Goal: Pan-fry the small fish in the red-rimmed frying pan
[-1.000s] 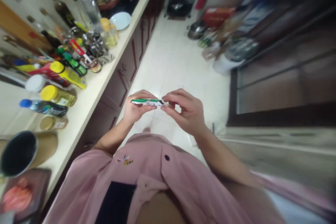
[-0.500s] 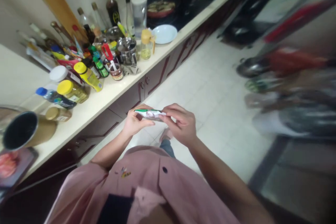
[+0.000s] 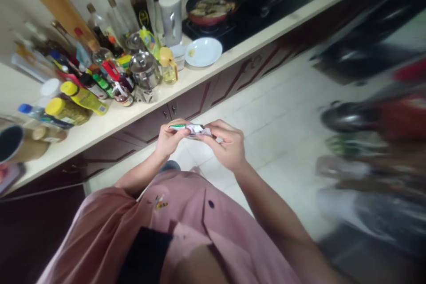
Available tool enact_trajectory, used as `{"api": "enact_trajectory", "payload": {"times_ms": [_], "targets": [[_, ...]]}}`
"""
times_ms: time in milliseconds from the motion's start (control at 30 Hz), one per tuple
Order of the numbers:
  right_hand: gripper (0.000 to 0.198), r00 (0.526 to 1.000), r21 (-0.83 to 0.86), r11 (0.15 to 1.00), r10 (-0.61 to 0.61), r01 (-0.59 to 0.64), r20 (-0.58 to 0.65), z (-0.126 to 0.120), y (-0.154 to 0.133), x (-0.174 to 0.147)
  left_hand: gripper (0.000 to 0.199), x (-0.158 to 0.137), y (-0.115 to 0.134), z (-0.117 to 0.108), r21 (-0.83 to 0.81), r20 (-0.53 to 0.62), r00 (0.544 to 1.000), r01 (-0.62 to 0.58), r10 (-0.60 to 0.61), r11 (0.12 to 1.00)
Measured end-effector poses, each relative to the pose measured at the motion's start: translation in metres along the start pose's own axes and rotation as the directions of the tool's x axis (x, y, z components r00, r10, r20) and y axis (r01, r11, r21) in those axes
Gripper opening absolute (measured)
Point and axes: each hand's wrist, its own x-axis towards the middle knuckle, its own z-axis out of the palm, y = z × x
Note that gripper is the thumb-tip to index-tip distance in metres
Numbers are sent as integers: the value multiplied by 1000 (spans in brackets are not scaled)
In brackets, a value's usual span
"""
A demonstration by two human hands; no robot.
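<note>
I hold a small green and white packet [image 3: 190, 128] flat in front of my chest, above the tiled floor. My left hand [image 3: 169, 139] grips its left end between thumb and fingers. My right hand [image 3: 223, 144] pinches its right end, fingers curled over the crumpled edge. Both hands are beside the kitchen counter [image 3: 109, 120], a short way out from its front edge. My pink shirt [image 3: 173, 230] fills the lower middle of the view.
The counter carries several bottles and jars [image 3: 75, 97], a steel pot [image 3: 144, 71], a white jug [image 3: 171, 11], a pale blue plate [image 3: 203, 51] and a dark mug [image 3: 13, 146]. A red pan of food [image 3: 211, 6] sits on the stove. Blurred pots and containers [image 3: 353, 120] stand at the right.
My head has turned left, so the counter now runs across the top of the view. The packet's right end looks more crumpled in my right fingers. Both hands keep hold.
</note>
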Motion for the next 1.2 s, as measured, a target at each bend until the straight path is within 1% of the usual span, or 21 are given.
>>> {"api": "enact_trajectory", "payload": {"times_ms": [100,167,233,267,300,367,400,533,600,667,733,833,900,967,1100,1200], "targets": [[12,1000,12,1000,0,0,-18,7,3,2,33,0,3,-5,-22,24,1000,14,-13,1000],[11,1000,18,1000,-9,10,-22,13,5,0,44,-1,8,-11,8,57,998,-14,13,1000],[12,1000,3,1000,-14,14,-4,19,6,-2,55,-4,14,-19,81,65,995,-76,70,994],[13,1000,-9,1000,-19,19,13,22,6,-3,54,-5,17,-23,115,51,994,-106,101,988],[14,999,-21,999,-25,25,32,25,6,-2,47,-6,19,-27,141,29,993,-121,118,983],[10,997,-37,998,-39,42,71,30,6,0,29,-7,23,-33,160,-13,993,-111,115,981],[8,995,-41,998,-45,48,85,32,5,3,25,-7,23,-36,159,-23,994,-100,105,982],[7,989,-43,995,-89,95,114,36,-2,17,24,-4,24,-41,134,-47,995,-78,85,988],[7,982,-59,991,-113,123,154,39,-9,28,23,-1,26,-44,109,-74,992,-90,99,990],[9,973,-76,988,-115,132,200,44,-20,41,21,2,35,-52,89,-84,989,-114,121,990],[11,966,-72,989,-110,130,234,52,-33,57,23,7,51,-64,93,-59,988,-139,145,986],[10,951,-32,988,-135,150,278,67,-52,85,35,18,81,-87,134,-5,984,-178,180,975],[10,938,3,984,-172,180,300,77,-60,103,34,26,97,-100,160,-15,982,-183,187,970],[10,928,31,981,-192,193,319,84,-62,120,25,35,105,-108,185,-49,981,-174,186,967],[8,916,35,987,-161,159,368,88,-56,149,24,57,107,-114,218,-88,976,-177,200,960],[7,918,0,992,-119,128,378,85,-46,172,37,76,107,-119,254,-82,974,-185,211,949]]}}
